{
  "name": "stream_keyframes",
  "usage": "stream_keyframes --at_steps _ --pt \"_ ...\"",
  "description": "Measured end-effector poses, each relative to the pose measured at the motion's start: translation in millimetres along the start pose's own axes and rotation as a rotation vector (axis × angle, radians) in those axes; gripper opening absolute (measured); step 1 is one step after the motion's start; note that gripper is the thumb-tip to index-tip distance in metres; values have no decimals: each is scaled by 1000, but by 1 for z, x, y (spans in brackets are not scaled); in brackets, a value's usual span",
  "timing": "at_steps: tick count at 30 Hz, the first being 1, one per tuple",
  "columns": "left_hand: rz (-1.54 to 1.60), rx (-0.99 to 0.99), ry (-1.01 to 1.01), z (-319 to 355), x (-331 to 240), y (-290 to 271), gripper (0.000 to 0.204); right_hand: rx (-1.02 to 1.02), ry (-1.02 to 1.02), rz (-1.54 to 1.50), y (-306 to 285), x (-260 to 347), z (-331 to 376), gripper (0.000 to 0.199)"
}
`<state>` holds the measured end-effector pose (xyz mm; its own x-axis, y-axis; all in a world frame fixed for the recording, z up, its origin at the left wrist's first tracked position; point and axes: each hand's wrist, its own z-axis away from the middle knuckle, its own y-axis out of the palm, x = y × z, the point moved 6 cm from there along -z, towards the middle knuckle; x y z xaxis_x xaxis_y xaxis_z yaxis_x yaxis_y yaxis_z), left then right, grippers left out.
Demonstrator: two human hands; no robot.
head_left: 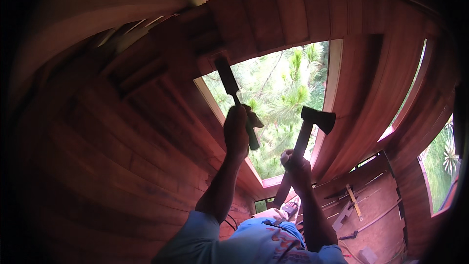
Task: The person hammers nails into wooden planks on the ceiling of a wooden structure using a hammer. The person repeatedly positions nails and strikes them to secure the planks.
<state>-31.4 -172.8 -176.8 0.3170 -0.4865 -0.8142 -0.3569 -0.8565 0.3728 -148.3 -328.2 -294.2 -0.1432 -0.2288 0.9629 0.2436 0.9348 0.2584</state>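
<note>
My left hand (237, 129) is raised and wrapped round a wide-bladed chisel (227, 78). The blade points up, its tip at the upper left corner of the window opening (335, 68); whether it touches the wood I cannot tell. Below the fist the dark end of the chisel handle sticks out. My right hand (297, 166) grips a hatchet (318, 118) partway along its shaft, with the head up and the cutting edge to the right. Hatchet and chisel are apart, both dark against the bright window.
Wooden plank walls (146, 132) surround me. On the floor (381, 215) at lower right lie a yellow strip (354, 203), a pale board piece (343, 215), a hand tool (349, 235) and a pale block (367, 255). Another window (442, 166) opens at far right.
</note>
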Motion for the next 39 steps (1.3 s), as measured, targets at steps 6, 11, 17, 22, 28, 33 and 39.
stream_keyframes --at_steps 6,11,17,22,28,33,39 --pt "-355 78 65 56 26 36 21 362 -93 -395 28 28 -21 21" --pt "-334 180 139 61 14 47 46 366 -160 -244 38 38 -21 33" --pt "-489 181 -31 32 16 22 52 280 -494 -97 56 83 -28 22" --pt "-964 -232 332 1 -101 -12 34 176 -424 -150 50 123 -63 18" --pt "-889 -254 752 -54 -172 -10 55 288 -800 115 91 211 -105 25" --pt "-1014 -155 865 -99 -167 -11 76 412 -901 75 135 245 -118 33" --pt "-1233 -227 922 -88 -197 20 96 303 -728 152 138 258 -124 32"
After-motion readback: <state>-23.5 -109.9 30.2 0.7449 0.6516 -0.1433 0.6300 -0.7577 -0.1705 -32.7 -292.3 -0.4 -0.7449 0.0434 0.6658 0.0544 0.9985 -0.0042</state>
